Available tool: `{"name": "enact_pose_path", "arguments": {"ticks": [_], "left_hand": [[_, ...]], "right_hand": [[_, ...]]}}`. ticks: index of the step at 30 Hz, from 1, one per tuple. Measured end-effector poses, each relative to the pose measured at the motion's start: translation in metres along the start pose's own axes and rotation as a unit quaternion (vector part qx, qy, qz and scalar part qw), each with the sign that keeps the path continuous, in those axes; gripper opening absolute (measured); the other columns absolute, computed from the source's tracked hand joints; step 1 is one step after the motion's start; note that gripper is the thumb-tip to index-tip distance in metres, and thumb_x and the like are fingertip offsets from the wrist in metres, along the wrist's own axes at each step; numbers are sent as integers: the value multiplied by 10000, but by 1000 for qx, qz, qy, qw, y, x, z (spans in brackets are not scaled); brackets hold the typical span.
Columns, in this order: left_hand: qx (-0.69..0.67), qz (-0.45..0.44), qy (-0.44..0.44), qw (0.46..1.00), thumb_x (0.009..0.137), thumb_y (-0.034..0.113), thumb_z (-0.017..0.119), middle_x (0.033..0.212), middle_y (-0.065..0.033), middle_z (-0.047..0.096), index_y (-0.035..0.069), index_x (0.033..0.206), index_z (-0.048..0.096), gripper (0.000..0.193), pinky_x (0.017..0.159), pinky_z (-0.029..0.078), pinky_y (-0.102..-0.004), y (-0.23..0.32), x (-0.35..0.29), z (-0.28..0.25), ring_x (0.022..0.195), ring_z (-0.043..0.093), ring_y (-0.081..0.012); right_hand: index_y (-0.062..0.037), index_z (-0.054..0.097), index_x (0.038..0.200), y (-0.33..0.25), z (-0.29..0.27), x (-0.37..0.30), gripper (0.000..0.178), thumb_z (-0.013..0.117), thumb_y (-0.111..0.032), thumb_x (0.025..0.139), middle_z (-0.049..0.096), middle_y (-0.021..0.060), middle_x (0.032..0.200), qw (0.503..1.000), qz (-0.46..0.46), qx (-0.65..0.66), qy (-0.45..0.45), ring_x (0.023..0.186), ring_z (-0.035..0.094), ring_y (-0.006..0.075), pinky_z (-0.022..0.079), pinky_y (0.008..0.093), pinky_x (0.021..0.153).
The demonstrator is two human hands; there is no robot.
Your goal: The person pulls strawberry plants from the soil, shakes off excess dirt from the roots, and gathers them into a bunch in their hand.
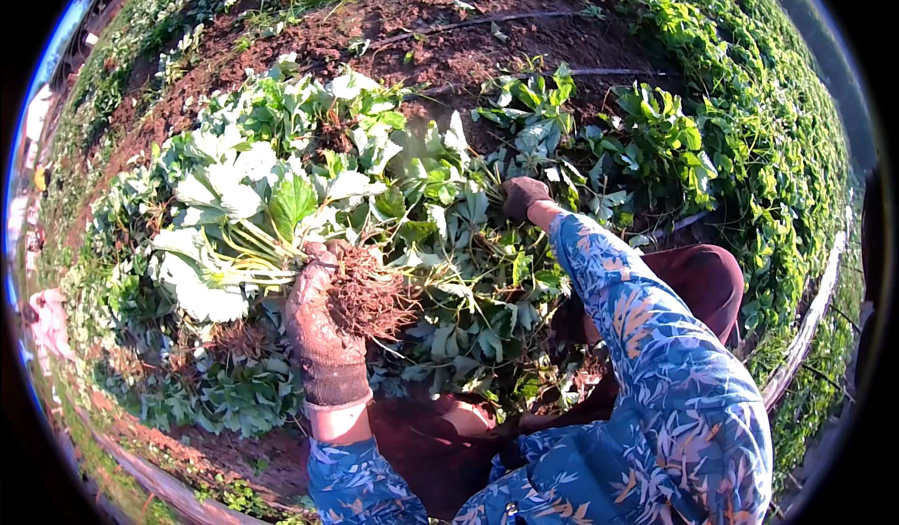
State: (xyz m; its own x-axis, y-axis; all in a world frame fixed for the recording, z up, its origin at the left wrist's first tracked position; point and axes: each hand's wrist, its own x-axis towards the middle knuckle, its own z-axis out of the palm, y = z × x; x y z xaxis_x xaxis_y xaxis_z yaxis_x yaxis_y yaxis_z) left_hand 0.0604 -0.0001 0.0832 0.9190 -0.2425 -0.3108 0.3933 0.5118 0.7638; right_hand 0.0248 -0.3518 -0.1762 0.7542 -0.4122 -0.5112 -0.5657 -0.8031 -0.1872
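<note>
My left hand (318, 314), in a muddy brown glove, is closed round the stems of a bunch of uprooted plants that look like strawberry plants (253, 216). Their broad pale-green leaves fan out to the left, and a tangle of reddish-brown roots (373, 291) sticks out on the right of the fist. Further off and to the right, my right hand (524, 197), in a dark glove, is closed at the base of some leafy stems (492, 186). Its fingertips are hidden. Loose leaves and stalks lie between both hands.
Heaped leafy plants (225, 399) lie at the left and below my left hand. Bare brown soil (421, 19) stretches beyond. Dense green growth (768, 122) lines the right side. My dark-clothed knee (702, 286) is beneath my right arm. A pink thing (49, 324) sits at the far left.
</note>
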Motion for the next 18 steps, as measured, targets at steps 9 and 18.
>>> {"name": "enact_pose_path", "arguments": {"ticks": [9, 18], "left_hand": [[-42, -57, -6, 997, 844, 74, 601, 948, -83, 641, 6, 1037, 624, 206, 783, 550, -365, -14, -1, 4, 859, 636, -203], [-44, -29, -41, 998, 830, 47, 592, 997, -103, 634, 3, 1057, 595, 231, 821, 535, -360, -40, -15, 18, 883, 630, -222]], "right_hand": [[-66, 626, 748, 1, -87, -39, 139, 741, -144, 760, 602, 17, 663, 782, -96, 615, -29, 533, 544, 110, 410, 255, 455], [-20, 521, 891, -81, -189, -179, 253, 733, -66, 761, 621, 47, 755, 794, -297, 530, 16, 612, 617, 122, 520, 278, 575]]}}
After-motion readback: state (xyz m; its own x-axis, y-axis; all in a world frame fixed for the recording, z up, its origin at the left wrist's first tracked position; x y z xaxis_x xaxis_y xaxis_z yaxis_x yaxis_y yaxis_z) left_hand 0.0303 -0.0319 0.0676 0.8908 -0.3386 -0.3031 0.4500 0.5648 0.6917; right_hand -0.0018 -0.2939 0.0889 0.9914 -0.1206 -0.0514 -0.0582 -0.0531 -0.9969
